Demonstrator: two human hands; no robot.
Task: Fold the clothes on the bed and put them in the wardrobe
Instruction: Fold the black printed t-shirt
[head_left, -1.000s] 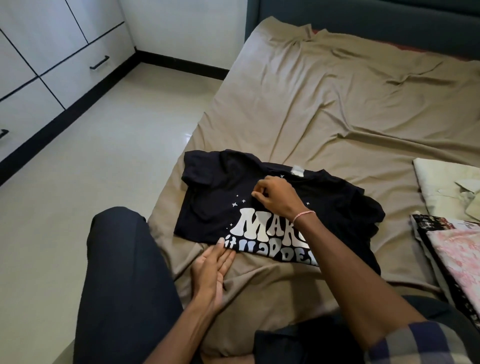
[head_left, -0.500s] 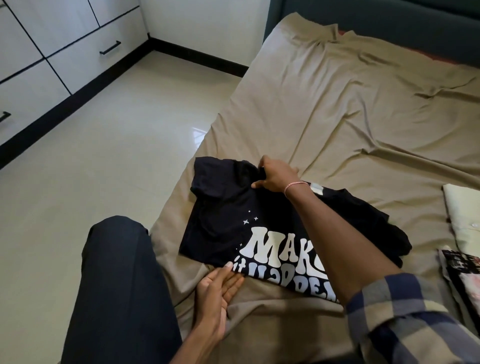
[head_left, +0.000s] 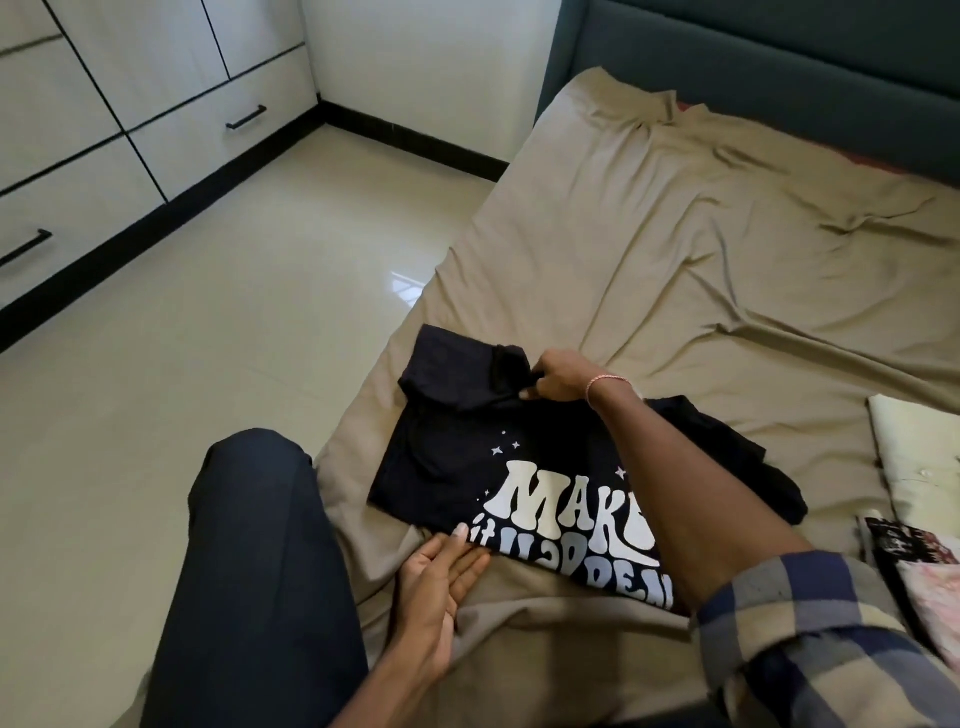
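A black T-shirt (head_left: 447, 467) with white lettering lies partly folded on the tan sheet of the bed (head_left: 701, 249), near its left edge. My right hand (head_left: 563, 382) pinches the shirt's upper left sleeve and lifts the cloth a little. My left hand (head_left: 439, 577) lies flat with the palm up and fingers together; the fingertips touch the shirt's lower hem. My right forearm hides the middle of the print. The wardrobe (head_left: 130, 104), white with black handles, stands shut across the floor at the left.
Folded clothes lie at the bed's right edge: a cream piece (head_left: 914, 457) and a black and pink printed piece (head_left: 919, 577). A dark teal headboard (head_left: 753, 57) runs along the back. My knee in dark trousers (head_left: 254, 545) is beside the bed, above the glossy tiled floor (head_left: 218, 322).
My right hand moved from the shirt's chest up to the left sleeve and took hold of it. The left hand stayed at the hem. The view shifted left.
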